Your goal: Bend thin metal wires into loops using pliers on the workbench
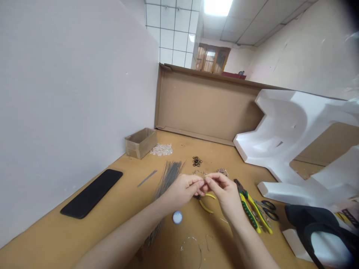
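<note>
My left hand (pixel 185 189) and my right hand (pixel 223 188) meet above the middle of the table, both closed in a pinch with fingertips almost touching. Between them is a thin beaded wire loop (pixel 199 172), part of it standing out beyond the fingers; the pinched part is hidden. Under the hands lie yellow-handled pliers (pixel 206 204), partly covered. A bundle of thin grey wires (pixel 169 178) runs beneath my left forearm. Close by is a small round blue-and-white lid or spool (pixel 177 217). Another beaded wire loop (pixel 190 252) lies nearer to me.
Black rings (pixel 197 161), a small coil (pixel 222 172) and clear beads (pixel 161 149) lie beyond the hands, with an open cardboard box (pixel 140 143) at the left. Green-and-yellow pliers (pixel 249 209) and scissors (pixel 267 210) lie right, near white foam (pixel 280 127). A black pad (pixel 92 193) lies left.
</note>
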{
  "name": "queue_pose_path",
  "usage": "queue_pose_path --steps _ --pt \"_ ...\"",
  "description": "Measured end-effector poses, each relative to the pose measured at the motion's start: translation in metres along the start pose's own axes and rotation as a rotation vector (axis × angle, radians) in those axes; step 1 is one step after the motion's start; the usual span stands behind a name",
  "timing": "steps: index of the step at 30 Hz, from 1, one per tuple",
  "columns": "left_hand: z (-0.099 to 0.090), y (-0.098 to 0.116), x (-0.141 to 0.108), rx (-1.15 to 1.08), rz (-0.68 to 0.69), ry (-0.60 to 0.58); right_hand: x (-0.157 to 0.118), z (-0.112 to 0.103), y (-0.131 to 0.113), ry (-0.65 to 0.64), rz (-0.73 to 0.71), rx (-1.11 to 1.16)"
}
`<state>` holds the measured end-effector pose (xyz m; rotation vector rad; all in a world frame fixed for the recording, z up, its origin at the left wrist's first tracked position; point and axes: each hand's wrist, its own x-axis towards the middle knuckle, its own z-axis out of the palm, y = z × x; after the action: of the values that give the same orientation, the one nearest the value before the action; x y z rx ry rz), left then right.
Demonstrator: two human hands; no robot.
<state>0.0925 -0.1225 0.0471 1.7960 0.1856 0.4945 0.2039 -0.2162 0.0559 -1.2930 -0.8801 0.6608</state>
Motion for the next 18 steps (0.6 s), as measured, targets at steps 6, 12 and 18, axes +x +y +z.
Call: queue_pose_path --steps 6,12,18 --pt "0.002 0.000 -0.001 0.170 0.002 0.058 0.003 -0.004 0.003 -0.012 0.028 0.024" --pt "-0.008 0.009 -0.004 0.294 0.035 0.011 0.009 -0.019 0.004 -0.185 0.053 -0.003" --pt "-0.009 0.013 -0.004 0.164 0.063 0.007 0.010 -0.022 0.005 -0.177 -0.179 -0.169"
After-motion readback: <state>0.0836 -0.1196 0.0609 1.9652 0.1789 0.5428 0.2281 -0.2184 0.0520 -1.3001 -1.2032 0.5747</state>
